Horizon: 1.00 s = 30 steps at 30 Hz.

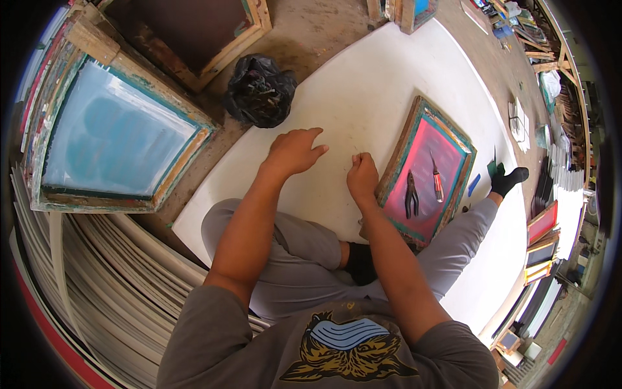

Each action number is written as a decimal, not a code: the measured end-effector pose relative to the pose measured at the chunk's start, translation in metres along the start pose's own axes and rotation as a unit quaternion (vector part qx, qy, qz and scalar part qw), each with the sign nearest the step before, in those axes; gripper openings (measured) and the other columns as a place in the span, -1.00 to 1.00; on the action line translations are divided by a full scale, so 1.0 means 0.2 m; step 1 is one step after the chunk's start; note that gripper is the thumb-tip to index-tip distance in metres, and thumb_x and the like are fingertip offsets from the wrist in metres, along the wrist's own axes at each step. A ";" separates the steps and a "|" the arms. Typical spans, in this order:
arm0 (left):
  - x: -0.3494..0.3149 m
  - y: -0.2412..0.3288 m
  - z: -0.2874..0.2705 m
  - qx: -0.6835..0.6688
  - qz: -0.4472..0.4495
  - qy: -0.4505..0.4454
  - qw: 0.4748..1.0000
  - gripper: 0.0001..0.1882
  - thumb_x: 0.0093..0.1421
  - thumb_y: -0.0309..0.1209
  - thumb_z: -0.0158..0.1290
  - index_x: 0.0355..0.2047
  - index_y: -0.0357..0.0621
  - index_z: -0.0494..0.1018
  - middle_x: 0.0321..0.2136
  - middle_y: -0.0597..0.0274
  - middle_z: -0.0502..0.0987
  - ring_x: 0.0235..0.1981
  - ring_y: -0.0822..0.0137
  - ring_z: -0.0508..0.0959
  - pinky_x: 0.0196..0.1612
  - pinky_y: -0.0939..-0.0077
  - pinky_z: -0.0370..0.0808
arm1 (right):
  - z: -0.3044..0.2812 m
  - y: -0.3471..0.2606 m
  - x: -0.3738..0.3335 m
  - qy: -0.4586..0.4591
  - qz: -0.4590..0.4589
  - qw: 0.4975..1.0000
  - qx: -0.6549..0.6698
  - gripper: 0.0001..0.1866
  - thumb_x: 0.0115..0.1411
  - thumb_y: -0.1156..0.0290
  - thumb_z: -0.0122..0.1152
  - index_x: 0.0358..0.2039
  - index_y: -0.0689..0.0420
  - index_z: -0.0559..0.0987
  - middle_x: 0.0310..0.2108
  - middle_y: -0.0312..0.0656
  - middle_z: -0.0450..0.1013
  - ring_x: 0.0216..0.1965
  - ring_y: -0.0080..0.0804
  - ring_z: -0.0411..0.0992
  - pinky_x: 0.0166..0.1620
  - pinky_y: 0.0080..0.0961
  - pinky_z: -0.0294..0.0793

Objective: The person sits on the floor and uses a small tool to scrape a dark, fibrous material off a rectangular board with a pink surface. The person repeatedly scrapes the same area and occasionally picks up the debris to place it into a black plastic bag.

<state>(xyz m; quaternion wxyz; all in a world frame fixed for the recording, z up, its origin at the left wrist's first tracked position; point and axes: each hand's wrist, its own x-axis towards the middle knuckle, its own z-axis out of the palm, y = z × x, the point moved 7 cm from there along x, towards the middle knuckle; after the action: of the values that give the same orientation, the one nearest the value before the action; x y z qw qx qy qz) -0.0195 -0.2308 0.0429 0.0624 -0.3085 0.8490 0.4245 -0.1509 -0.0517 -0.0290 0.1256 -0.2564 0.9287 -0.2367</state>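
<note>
My left hand (295, 151) hovers over the white board (324, 97), its fingers stretched out and nothing in them. Close by on the right, my right hand (363, 175) is closed, thumb and fingers pressed together; whatever it may hold is too small to make out. Just beside it lies a wooden printing-screen frame (396, 146) with pink mesh. A pair of dark-handled pliers (412, 194) and a red-handled screwdriver (437, 185) rest on that mesh. Past the frame's right side is a small blue object (474, 185), its kind unclear.
A black plastic bag (260, 91) sits at the board's far left edge. Larger framed screens, one with blue mesh (116, 129) and one dark (181, 29), stand to the left. Stacked pale strips (116, 266) lie near left. My outstretched foot (508, 179) is at the right.
</note>
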 end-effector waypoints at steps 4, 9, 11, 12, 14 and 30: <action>-0.07 -0.05 -0.23 -0.031 -0.069 0.161 0.984 -0.64 0.31 -0.11 0.12 -0.01 -0.03 0.62 -0.33 0.00 0.70 -0.19 -0.03 0.69 -0.09 0.11 0.58 | -0.03 -0.31 0.10 -0.018 -0.054 0.995 0.081 -0.82 0.38 0.33 0.10 -0.23 0.20 0.51 -0.27 0.04 0.54 -0.21 0.13 0.52 -0.15 -0.02 0.46; -0.15 -0.26 -0.43 -0.039 -0.185 0.277 0.942 -0.69 0.33 -0.12 0.09 -0.13 -0.02 0.66 -0.29 0.00 0.70 -0.20 -0.08 0.68 -0.13 0.09 0.59 | 0.01 -0.90 0.17 -0.004 -0.160 0.978 0.133 -0.82 0.37 0.31 0.14 -0.25 0.17 0.52 -0.27 0.00 0.55 -0.20 0.11 0.53 -0.15 -0.03 0.48; -0.17 -0.31 -0.45 -0.033 -0.219 0.283 0.933 -0.68 0.33 -0.11 0.09 -0.12 -0.03 0.66 -0.26 0.01 0.70 -0.18 -0.07 0.68 -0.12 0.10 0.58 | 0.06 -1.09 0.20 -0.005 -0.188 0.973 0.135 -0.82 0.36 0.30 0.16 -0.26 0.16 0.53 -0.26 -0.03 0.55 -0.21 0.08 0.54 -0.17 -0.05 0.49; -0.16 -0.33 -0.45 -0.028 -0.228 0.286 0.930 -0.67 0.33 -0.11 0.08 -0.11 -0.02 0.66 -0.26 0.01 0.70 -0.17 -0.08 0.68 -0.11 0.09 0.58 | 0.09 -1.15 0.22 -0.007 -0.199 0.972 0.127 -0.83 0.36 0.30 0.16 -0.27 0.15 0.54 -0.25 -0.04 0.56 -0.21 0.07 0.55 -0.17 -0.06 0.51; -0.15 -0.35 -0.45 -0.027 -0.235 0.286 0.929 -0.67 0.33 -0.12 0.07 -0.10 -0.01 0.66 -0.25 0.02 0.70 -0.15 -0.08 0.68 -0.08 0.08 0.57 | 0.12 -1.24 0.24 -0.009 -0.220 0.969 0.113 -0.83 0.35 0.29 0.18 -0.28 0.12 0.57 -0.24 -0.06 0.58 -0.22 0.03 0.56 -0.18 -0.08 0.53; 0.02 -0.17 -0.18 -0.057 -0.047 0.090 0.993 -0.66 0.34 -0.22 0.08 -0.01 -0.15 0.61 -0.22 -0.10 0.68 -0.14 -0.07 0.67 -0.04 0.14 0.56 | 0.05 -0.59 0.04 0.054 -0.182 0.967 0.169 -0.74 0.26 0.50 0.21 -0.04 0.10 0.62 -0.17 -0.09 0.56 -0.12 -0.04 0.53 -0.06 -0.15 0.51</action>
<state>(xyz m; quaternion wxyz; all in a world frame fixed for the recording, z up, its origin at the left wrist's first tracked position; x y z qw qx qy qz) 0.0032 -0.2752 0.0403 -0.0123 -0.3886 0.8099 0.4392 -0.1048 -0.1497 0.0203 0.0717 -0.3834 0.8182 -0.4223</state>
